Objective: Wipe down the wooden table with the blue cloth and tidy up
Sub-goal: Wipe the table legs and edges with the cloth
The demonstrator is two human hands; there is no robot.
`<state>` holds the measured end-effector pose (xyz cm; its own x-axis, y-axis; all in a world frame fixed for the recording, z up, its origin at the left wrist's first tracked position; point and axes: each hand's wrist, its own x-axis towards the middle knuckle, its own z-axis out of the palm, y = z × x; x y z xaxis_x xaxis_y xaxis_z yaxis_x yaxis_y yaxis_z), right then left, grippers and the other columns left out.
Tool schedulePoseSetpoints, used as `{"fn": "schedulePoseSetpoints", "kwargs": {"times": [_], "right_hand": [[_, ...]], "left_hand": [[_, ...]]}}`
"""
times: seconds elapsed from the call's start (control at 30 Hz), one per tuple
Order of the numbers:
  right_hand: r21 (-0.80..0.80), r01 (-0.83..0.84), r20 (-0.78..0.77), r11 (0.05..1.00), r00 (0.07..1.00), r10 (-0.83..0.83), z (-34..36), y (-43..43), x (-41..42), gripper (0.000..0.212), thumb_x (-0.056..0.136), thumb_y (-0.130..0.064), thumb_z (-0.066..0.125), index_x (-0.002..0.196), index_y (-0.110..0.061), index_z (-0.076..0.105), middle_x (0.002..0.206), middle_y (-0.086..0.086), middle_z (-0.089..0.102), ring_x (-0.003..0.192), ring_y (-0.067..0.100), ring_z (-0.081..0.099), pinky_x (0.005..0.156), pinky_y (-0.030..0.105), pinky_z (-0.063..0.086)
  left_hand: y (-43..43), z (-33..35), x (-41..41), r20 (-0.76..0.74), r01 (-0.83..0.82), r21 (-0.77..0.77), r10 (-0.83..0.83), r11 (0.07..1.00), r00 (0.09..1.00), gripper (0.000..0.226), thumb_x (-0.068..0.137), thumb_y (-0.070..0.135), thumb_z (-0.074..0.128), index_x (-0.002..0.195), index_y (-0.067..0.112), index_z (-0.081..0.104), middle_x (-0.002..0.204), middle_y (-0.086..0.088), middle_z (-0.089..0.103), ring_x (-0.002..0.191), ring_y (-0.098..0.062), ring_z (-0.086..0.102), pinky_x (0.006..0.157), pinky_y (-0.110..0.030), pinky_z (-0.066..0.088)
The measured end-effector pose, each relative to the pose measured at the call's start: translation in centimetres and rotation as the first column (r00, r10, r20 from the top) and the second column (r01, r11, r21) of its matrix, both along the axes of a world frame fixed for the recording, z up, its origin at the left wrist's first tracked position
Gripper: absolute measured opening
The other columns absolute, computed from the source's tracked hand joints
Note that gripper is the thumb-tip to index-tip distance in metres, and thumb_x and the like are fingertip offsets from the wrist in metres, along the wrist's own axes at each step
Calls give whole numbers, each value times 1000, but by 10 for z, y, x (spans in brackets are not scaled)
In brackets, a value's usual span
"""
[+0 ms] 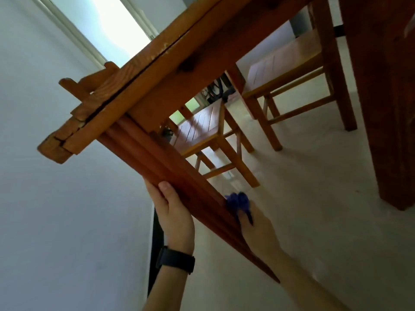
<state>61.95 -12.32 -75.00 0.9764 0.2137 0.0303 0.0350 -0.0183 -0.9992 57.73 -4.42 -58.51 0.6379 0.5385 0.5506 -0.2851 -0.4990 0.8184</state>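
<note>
The table leg [170, 171] is seen as reddish varnished wood, smooth, with a slight sheen. The table frame [157, 70] above is of lighter wood, with grain shown, cracked and chipped. The blue cloth [238, 202] is of soft matt fabric. The chair seat [197, 129] is of glossy slatted wood; the wristband [177, 261] is matt black.

Crumpled blue cloth [238, 202] apparently touches the reddish leg of the wooden table [157, 70].

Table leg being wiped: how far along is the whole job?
Done: the table's top face is hidden, so cannot tell. In hand: the left hand grips the near table leg while the right hand holds the blue cloth against it. Left: likely the other leg at right, then tidying.
</note>
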Motion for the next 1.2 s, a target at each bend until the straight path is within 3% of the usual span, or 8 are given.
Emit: {"fn": "schedulePoseSetpoints", "kwargs": {"times": [0.1, 0.27, 0.47, 0.63, 0.77, 0.9, 1.03, 1.2], "right_hand": [[-240, -107, -191, 965, 980, 61, -50, -19, 4, 15, 104, -30, 43, 113, -19, 49, 85, -2, 61, 71, 13, 60, 70, 35, 54], [292, 131, 35, 947, 988, -148, 62, -24, 8, 28, 98, -41, 52, 125, -34, 45, 108, -19, 59, 91, -2, 60, 78, 11, 48], [347, 122, 297, 930, 926, -233, 45, 31, -29, 47, 98, -50, 48, 138, -25, 46, 125, -7, 59, 110, 5, 58, 94, 19, 48], [-234, 161, 51, 959, 987, -154, -103, 17, -45, 42, 99, -40, 40, 136, -20, 42, 122, 7, 61, 101, 19, 61, 87, 32, 53], [-24, 118, -454, 993, 883, -116, -114, -6, -27, 47, 99, -26, 49, 143, -16, 34, 115, 13, 61, 87, 22, 62, 76, 38, 53], [259, 342, -97, 903, 940, -328, -27, -4, -13, 40, 100, -39, 49, 137, -25, 41, 111, -5, 58, 86, 5, 62, 74, 18, 53], [46, 402, 262, 914, 878, -400, -25, 30, -44, 39, 101, -39, 39, 133, -20, 51, 122, 2, 57, 103, 12, 57, 86, 24, 49], [-199, 197, -308, 960, 917, -252, -141, 25, -56, 40, 100, -24, 45, 140, -17, 43, 123, 21, 56, 99, 36, 60, 87, 41, 52]], "left_hand": [[-4, 0, 3, -5, -34, 2, 34, 999, 999, 52, 102, 49, 27, 153, 45, 14, 135, 39, 36, 115, 21, 42, 95, -15, 43], [-11, -5, 11, 9, -103, 42, 102, 994, 995, 52, 105, 45, 23, 155, 38, 12, 141, 31, 33, 114, 23, 39, 88, -1, 39], [-16, -6, 15, 86, -167, 21, 164, 986, 983, 48, 108, 34, 19, 155, 27, 13, 137, 23, 34, 105, 25, 41, 81, 3, 39], [-16, -11, 11, 111, -210, 57, 203, 976, 973, 48, 109, 31, 16, 156, 21, 12, 140, 18, 32, 109, 21, 39, 84, 5, 35], [-18, -14, 17, 151, -199, 52, 190, 979, 970, 47, 109, 29, 17, 156, 20, 15, 140, 17, 34, 110, 22, 41, 86, 3, 36], [-19, -21, 26, 196, -160, -2, 158, 987, 968, 47, 109, 32, 19, 155, 22, 19, 134, 23, 41, 108, 22, 48, 86, -1, 40], [-16, -24, 26, 187, -149, 3, 145, 989, 972, 47, 109, 31, 18, 155, 21, 16, 129, 29, 39, 101, 29, 47, 82, 1, 40], [-9, -19, 17, 159, -138, 20, 133, 990, 978, 47, 109, 27, 17, 155, 18, 14, 128, 29, 37, 101, 30, 46, 83, 1, 39]]}}
